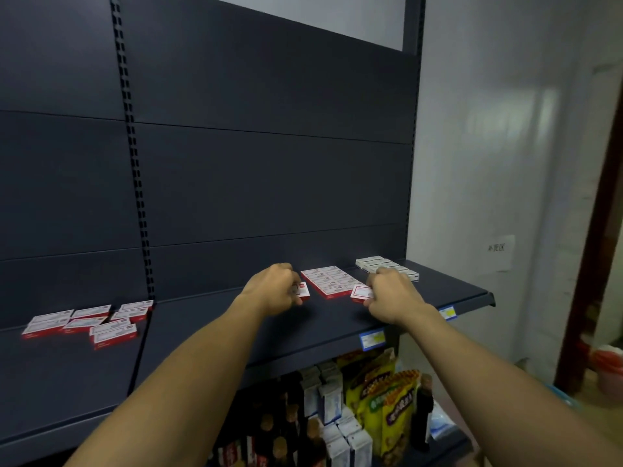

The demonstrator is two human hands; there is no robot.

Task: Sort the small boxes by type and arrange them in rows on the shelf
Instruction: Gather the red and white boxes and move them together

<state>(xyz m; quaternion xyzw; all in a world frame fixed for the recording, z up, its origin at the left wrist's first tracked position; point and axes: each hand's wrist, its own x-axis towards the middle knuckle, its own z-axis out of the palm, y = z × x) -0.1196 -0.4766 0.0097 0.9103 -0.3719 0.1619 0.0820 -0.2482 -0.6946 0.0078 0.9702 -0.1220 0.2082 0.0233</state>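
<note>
Both my hands reach over the dark shelf (320, 335). My left hand (274, 289) pinches a small red-and-white box (302, 291). My right hand (392, 294) holds another red-and-white box (361, 293), tilted just in front of a neat row of several red-and-white boxes (328, 280). Behind my right hand, at the back right of the shelf, lies a row of white boxes with blue print (381, 264). A loose scatter of several red-and-white boxes (91, 320) lies on the left shelf section.
The shelf's front edge carries blue-and-yellow price tags (372, 339). Below it stand bottles, white cartons (332, 404) and yellow snack bags (391, 399). A white wall and a brown door frame are on the right, with a red bucket (608, 369) on the floor.
</note>
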